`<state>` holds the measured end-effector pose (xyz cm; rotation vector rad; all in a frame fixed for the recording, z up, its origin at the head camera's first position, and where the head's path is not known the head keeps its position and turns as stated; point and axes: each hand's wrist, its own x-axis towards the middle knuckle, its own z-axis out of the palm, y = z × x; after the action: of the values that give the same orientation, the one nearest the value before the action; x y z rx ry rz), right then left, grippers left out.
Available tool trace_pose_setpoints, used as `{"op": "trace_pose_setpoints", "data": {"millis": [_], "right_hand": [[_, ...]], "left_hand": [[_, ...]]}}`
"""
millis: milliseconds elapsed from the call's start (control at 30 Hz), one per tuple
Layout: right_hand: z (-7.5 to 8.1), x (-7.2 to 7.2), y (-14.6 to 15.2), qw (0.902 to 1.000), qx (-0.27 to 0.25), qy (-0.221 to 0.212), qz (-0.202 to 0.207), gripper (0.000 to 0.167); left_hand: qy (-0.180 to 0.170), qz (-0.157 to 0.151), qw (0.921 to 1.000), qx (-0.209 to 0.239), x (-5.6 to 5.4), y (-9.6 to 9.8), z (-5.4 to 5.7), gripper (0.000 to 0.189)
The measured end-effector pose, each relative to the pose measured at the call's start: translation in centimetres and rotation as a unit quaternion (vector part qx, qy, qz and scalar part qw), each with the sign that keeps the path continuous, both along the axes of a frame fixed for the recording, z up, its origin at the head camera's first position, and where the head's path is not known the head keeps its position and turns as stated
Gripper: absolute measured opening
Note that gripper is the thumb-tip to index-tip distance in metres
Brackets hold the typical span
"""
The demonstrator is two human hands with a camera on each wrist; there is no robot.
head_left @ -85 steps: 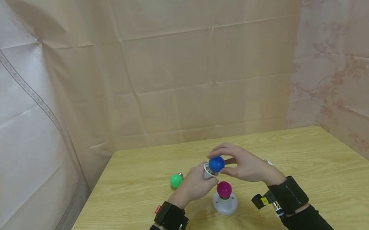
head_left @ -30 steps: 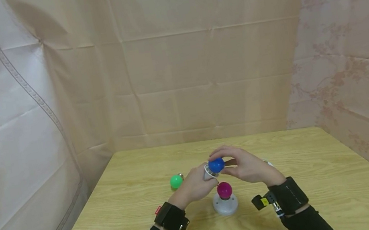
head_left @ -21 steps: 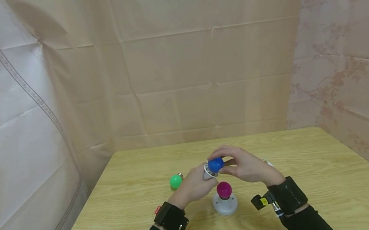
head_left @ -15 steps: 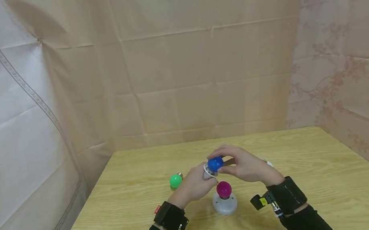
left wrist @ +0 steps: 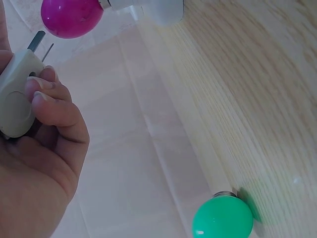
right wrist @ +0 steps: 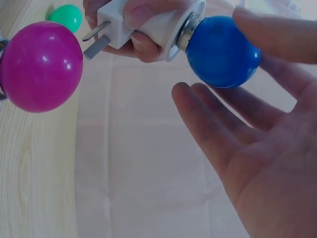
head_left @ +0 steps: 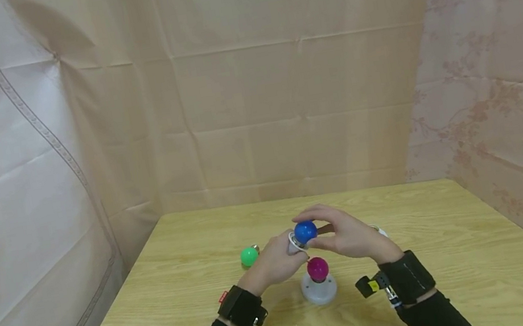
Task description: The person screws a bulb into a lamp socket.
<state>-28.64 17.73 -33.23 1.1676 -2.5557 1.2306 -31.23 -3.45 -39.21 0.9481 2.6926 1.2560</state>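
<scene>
My left hand (head_left: 274, 264) grips a white plug-in bulb socket (right wrist: 166, 26), its two flat metal prongs (right wrist: 96, 47) sticking out past the fingers. A blue bulb (right wrist: 223, 52) sits in the socket's round mouth, some of its metal screw base showing. Around the blue bulb is my right hand (head_left: 351, 233); in the right wrist view the thumb lies against the glass while the other fingers are spread, fairly straight, mostly apart from it. Below both hands, a magenta bulb (head_left: 318, 269) stands upright in a round white lamp holder (head_left: 320, 293) on the table.
A green bulb (head_left: 249, 256) lies on its side on the wooden table (head_left: 205, 322), left of my left hand. Behind my right wrist a small white object (head_left: 382, 231) is partly hidden. Cloth sheets (head_left: 251, 101) hang behind the table and at both sides.
The blue bulb has shifted very slightly left, towards the socket. My right fingertips have shifted around the bulb and now stand a little off its top. The left hand stays in place.
</scene>
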Motion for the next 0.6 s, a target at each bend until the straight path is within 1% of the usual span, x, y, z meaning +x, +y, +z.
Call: {"op": "trace_pose_setpoints", "data": {"millis": [100,300,600], "right_hand": [[0.01,-0.02,0.09,0.9999,0.001,0.001,0.013,0.047],[-0.05,-0.12,0.12,0.9994,-0.004,0.001,0.035,0.040],[0.06,-0.02,0.02,0.9994,-0.011,-0.007,0.031,0.038]], "left_hand": [[0.003,0.000,1.0000,0.000,0.03,-0.03,0.00,0.028],[0.006,-0.008,0.9999,0.003,0.08,-0.08,0.02,0.031],[-0.008,-0.014,0.9998,0.008,0.21,-0.11,0.18,0.034]]}}
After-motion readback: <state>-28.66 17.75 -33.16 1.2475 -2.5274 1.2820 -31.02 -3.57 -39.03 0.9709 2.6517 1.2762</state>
